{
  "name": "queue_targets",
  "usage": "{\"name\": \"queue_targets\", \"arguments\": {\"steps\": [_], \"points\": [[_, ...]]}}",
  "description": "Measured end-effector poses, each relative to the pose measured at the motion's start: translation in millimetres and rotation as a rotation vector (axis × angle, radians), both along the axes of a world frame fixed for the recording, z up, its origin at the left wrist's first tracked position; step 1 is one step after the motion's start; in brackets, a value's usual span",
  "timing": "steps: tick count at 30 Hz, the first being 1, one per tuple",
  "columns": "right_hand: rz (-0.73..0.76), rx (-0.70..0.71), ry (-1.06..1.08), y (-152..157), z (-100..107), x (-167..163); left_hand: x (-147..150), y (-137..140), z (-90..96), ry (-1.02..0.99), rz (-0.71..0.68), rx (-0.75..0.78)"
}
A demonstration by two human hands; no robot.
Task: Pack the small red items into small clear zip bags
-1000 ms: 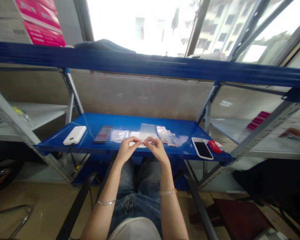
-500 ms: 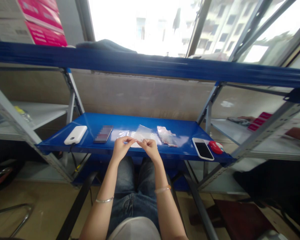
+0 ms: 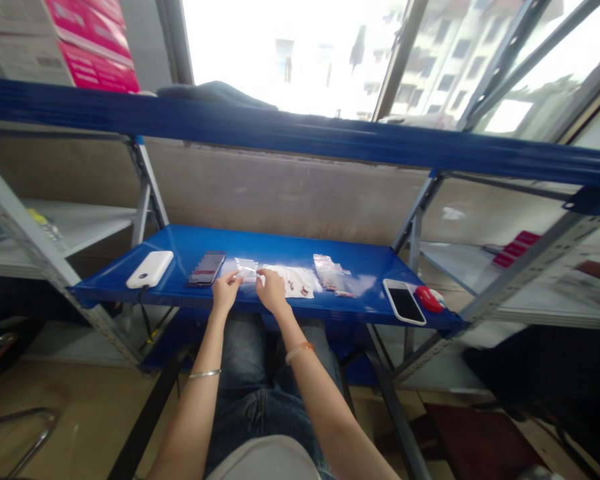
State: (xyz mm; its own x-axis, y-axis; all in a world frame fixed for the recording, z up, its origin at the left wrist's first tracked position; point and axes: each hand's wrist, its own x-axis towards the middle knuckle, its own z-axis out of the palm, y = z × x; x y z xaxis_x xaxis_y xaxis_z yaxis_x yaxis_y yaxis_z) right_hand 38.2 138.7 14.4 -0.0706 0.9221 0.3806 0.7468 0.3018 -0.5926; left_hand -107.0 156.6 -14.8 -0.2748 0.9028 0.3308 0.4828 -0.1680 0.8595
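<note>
Small clear plastic bags lie on the blue shelf in front of me. My left hand is closed, thumb and fingers pinched at the left edge of a bag. From the other side my right hand reaches in with bent fingers at the bag's right edge; its exact grip is too small to make out. Beside the right hand is a white sheet bearing several small reddish pieces. Further right sits a pile of filled clear bags with reddish contents.
A white power bank with a cable and a dark phone are on the left of the blue shelf. At right are a white-framed phone and a red object. A blue beam crosses above. Another person's hand shows far right.
Both hands have moved left from over the white sheet to the small clear bags. The clear film that stood above the sheet is gone from there, and the reddish pieces now show.
</note>
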Motion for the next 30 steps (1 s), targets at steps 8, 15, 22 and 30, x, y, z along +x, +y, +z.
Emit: {"name": "queue_targets", "arguments": {"steps": [8,15,22,30], "points": [[0.102,-0.039,-0.264,1,-10,-20,-2,13,-3.4,0.348,0.069,-0.067],[0.134,-0.037,-0.268,2,-20,-24,5,11,-5.6,0.396,0.153,-0.065],[0.152,-0.018,-0.155,8,-24,-19,13,3,-2.5,0.384,0.176,-0.104],[-0.326,0.159,0.193,3,-9,74,38,-11,-0.2,0.138,0.319,0.02]]}}
